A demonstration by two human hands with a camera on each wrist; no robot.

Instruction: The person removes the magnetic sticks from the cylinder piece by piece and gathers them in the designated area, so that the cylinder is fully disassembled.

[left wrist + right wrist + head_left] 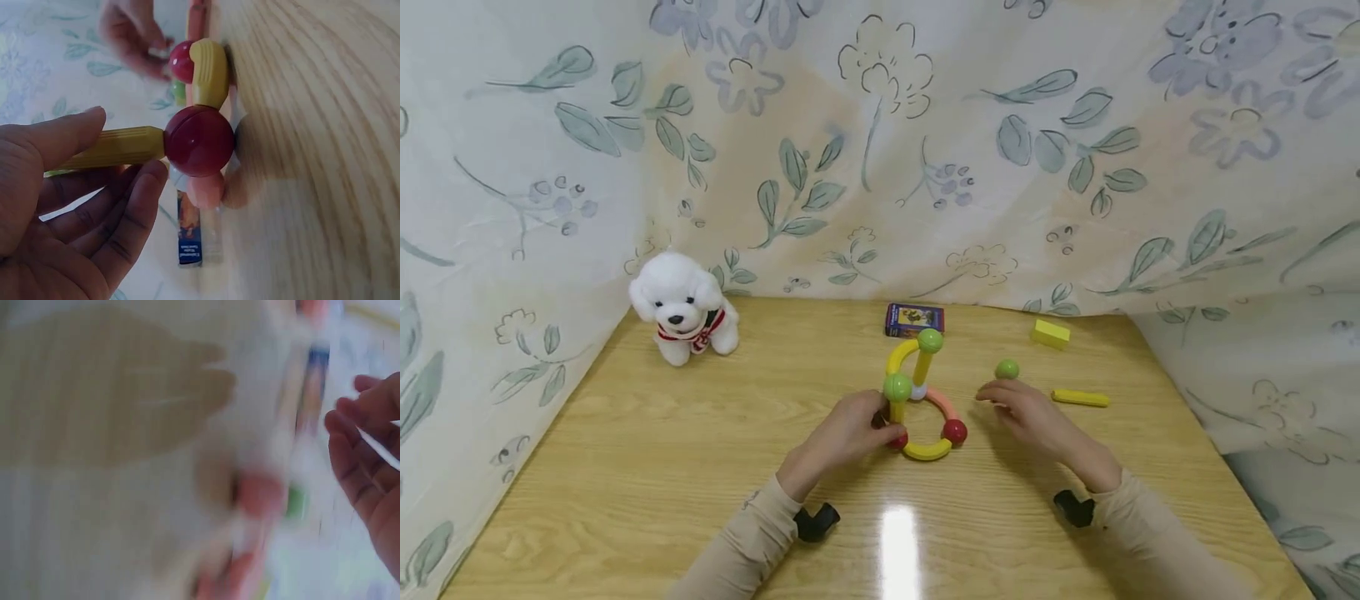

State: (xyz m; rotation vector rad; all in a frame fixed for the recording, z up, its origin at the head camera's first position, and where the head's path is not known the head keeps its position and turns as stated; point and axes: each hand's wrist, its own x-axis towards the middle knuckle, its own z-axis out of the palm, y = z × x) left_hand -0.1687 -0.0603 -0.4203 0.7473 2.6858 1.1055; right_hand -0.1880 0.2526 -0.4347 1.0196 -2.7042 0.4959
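The ring assembly (928, 451) stands on the surface (625, 483), between the two hands. The left hand (848, 429) grips its near upright rod (134, 147) between thumb and fingers, just above a red ball (200, 141). A green cap ball (897, 387) tops that rod. The right hand (1033, 421), fingers relaxed and apart, is positioned near a loose green ball (1007, 368); a yellow stick (1080, 398) lies farther right.

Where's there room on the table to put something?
In front of the dog, left of the left hand, is a big bare patch; a smaller one lies between the yellow stick and right sleeve. It's crowded around the ring and right hand.
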